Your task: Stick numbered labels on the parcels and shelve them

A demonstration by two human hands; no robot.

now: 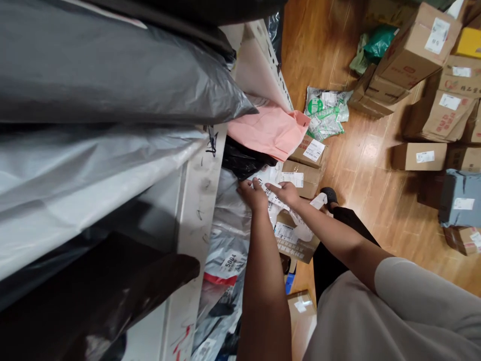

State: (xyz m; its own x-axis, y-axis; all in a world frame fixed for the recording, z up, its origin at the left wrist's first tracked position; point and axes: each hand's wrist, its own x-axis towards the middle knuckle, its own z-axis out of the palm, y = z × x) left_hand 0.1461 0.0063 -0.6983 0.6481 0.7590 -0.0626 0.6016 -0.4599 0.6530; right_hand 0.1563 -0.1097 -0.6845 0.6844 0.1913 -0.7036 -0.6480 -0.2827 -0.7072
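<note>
A strip of white number labels (pixel 276 198) stretches between my two hands, over a pale plastic parcel on the shelf. My left hand (pixel 255 195) is closed at the strip's upper end, its fingertips by a black plastic bag (pixel 248 159). Beside it, my right hand (pixel 286 192) pinches the strip between thumb and fingers. Part of the strip's loose white tail (pixel 319 201) hangs past my right forearm. Just above the hands lies a pink mailer bag (pixel 268 131). Below them is a grey parcel with a label reading 5004 (pixel 230 261).
A white metal shelf post (pixel 191 225) stands close on the left, with grey and dark bagged parcels (pixel 112 70) jutting out. Cardboard boxes (pixel 306 178) sit beside the shelf. More boxes (pixel 417 45) are stacked across the wooden floor (pixel 361 160), and a green-and-clear packet (pixel 326 113) lies there.
</note>
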